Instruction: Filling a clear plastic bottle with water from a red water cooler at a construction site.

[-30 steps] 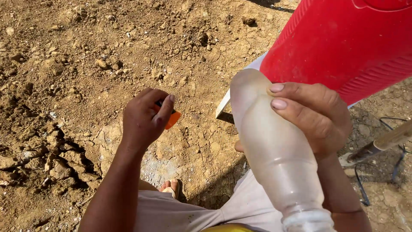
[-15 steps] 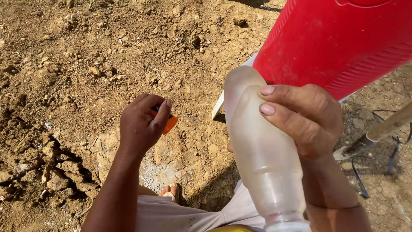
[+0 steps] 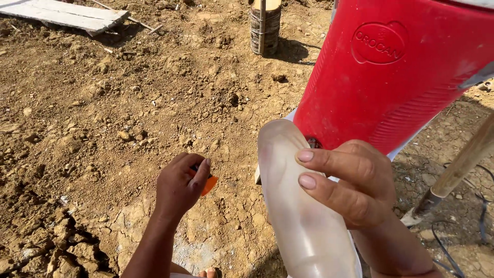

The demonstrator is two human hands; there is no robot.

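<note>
head view: cloudy plastic bottle point(image 3: 301, 206) in right hand point(image 3: 355, 185) grip, left hand point(image 3: 180, 188) pinching orange cap point(image 3: 208, 184)

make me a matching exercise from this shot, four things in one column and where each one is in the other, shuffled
Things:
1. clear plastic bottle
2. small orange piece
3. red cooler
4. wooden plank

Places:
A. lying flat on the dirt at the far upper left
B. pinched in the left hand
C. standing big at the upper right, just behind the bottle
D. gripped around its body by the right hand

Pairs: 1-D, 2-B, 3-C, 4-A
</note>
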